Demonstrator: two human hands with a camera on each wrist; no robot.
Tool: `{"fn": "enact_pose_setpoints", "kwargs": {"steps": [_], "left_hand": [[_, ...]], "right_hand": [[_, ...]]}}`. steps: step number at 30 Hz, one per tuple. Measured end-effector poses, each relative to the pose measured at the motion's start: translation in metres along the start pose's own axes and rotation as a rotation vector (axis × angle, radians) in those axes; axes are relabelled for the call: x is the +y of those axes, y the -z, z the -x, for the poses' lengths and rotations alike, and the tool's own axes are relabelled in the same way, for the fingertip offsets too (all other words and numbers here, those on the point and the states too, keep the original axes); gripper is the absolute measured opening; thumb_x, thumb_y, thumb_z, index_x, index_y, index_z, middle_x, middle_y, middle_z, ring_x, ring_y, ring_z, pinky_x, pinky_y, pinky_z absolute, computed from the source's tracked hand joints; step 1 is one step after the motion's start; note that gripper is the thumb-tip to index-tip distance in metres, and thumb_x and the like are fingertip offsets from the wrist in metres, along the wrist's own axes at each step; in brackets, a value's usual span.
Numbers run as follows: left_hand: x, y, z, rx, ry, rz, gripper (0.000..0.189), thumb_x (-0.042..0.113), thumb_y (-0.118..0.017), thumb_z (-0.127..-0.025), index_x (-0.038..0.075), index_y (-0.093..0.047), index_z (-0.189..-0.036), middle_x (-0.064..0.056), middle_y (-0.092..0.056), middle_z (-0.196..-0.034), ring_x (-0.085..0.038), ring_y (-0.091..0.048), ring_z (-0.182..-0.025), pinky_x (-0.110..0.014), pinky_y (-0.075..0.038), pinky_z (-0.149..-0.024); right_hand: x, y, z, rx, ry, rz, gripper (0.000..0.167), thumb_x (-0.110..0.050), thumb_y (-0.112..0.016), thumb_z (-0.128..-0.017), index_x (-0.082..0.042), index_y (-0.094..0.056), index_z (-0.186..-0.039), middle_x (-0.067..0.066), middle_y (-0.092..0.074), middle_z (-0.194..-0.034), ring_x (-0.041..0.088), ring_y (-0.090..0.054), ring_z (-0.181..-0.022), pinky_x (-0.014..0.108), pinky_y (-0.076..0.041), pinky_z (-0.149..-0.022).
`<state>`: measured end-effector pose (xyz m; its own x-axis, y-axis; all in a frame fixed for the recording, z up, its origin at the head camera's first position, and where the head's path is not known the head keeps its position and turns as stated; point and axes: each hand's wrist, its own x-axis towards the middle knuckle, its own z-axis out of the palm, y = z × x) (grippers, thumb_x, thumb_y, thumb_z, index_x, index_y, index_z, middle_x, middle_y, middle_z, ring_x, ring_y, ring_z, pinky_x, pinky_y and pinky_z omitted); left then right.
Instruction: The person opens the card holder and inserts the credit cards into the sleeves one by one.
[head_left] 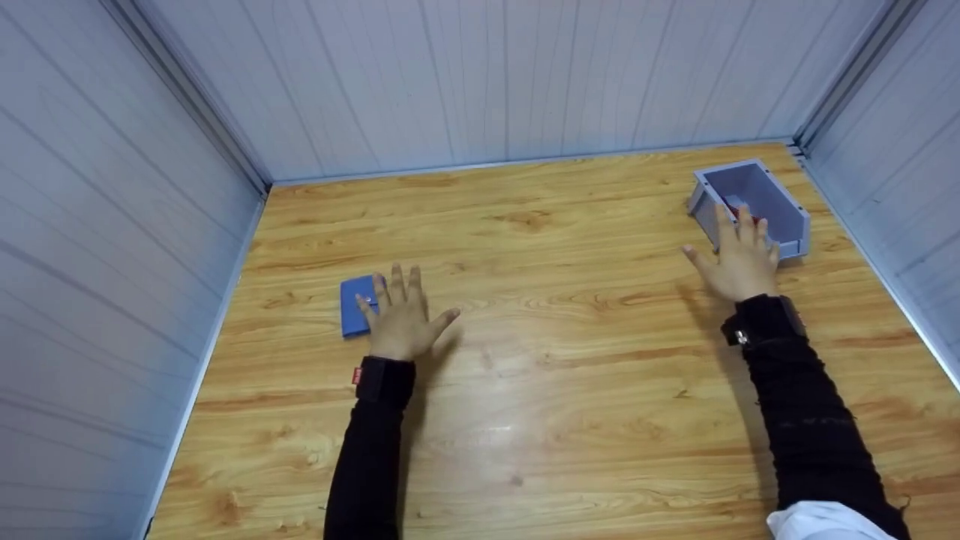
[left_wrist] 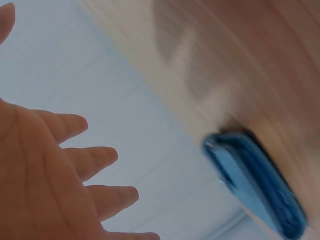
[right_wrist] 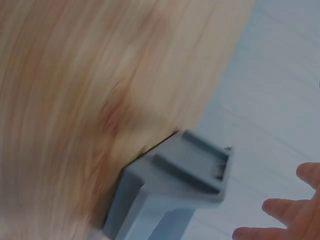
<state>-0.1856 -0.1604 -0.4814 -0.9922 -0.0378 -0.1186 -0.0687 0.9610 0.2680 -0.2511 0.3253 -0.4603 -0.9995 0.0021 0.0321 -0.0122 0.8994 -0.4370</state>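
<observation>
A blue wallet [head_left: 355, 306] with a small snap lies on the wooden table at the left; in the left wrist view the wallet [left_wrist: 255, 185] shows its folded edge. My left hand [head_left: 403, 324] hovers just right of it, fingers spread, partly covering it and holding nothing. At the far right stands a grey open-front bin [head_left: 784, 217], its side wall [right_wrist: 175, 172] showing in the right wrist view. My right hand [head_left: 739, 266] is spread above the bin's front, holding nothing. Something red [head_left: 733, 211] inside the bin is mostly hidden behind the fingers.
The wood-grain table [head_left: 525, 390] is bounded by pale panel walls, one at the back [head_left: 480, 82], one at the left [head_left: 97, 247] and one at the right [head_left: 907, 180]. The bin sits close to the back right corner.
</observation>
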Motion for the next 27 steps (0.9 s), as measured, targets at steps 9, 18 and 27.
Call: {"fn": "enact_pose_setpoints", "kwargs": {"steps": [9,18,27], "left_hand": [[-0.029,-0.001,-0.007,-0.071,0.049,0.058,0.107,0.076,-0.045,-0.086,0.013,0.003,-0.158,-0.019,0.009,-0.164,-0.050,0.015,-0.146,-0.075,0.009,-0.110],[-0.045,0.001,-0.014,-0.133,0.098,0.087,0.105,0.073,-0.049,-0.087,0.015,0.003,-0.158,-0.019,0.013,-0.163,-0.049,0.017,-0.146,-0.077,0.008,-0.108],[-0.055,0.008,-0.021,-0.217,0.147,0.126,0.097,0.061,-0.050,-0.093,0.014,0.005,-0.158,-0.019,0.018,-0.162,-0.051,0.016,-0.145,-0.079,-0.005,-0.108]], "right_hand": [[0.031,0.001,-0.009,-0.004,-0.070,0.067,0.093,-0.067,-0.043,-0.093,-0.022,0.007,-0.158,0.029,0.010,-0.160,0.062,0.012,-0.139,0.081,0.002,-0.105],[0.052,-0.003,-0.015,-0.066,-0.110,0.044,0.089,-0.059,-0.044,-0.096,-0.021,0.009,-0.157,0.032,0.010,-0.158,0.066,0.015,-0.135,0.082,0.003,-0.103],[0.059,-0.003,-0.021,-0.093,-0.130,0.058,0.081,-0.040,-0.050,-0.097,0.000,-0.009,-0.155,0.034,-0.002,-0.158,0.067,0.009,-0.135,0.081,-0.004,-0.105]]}}
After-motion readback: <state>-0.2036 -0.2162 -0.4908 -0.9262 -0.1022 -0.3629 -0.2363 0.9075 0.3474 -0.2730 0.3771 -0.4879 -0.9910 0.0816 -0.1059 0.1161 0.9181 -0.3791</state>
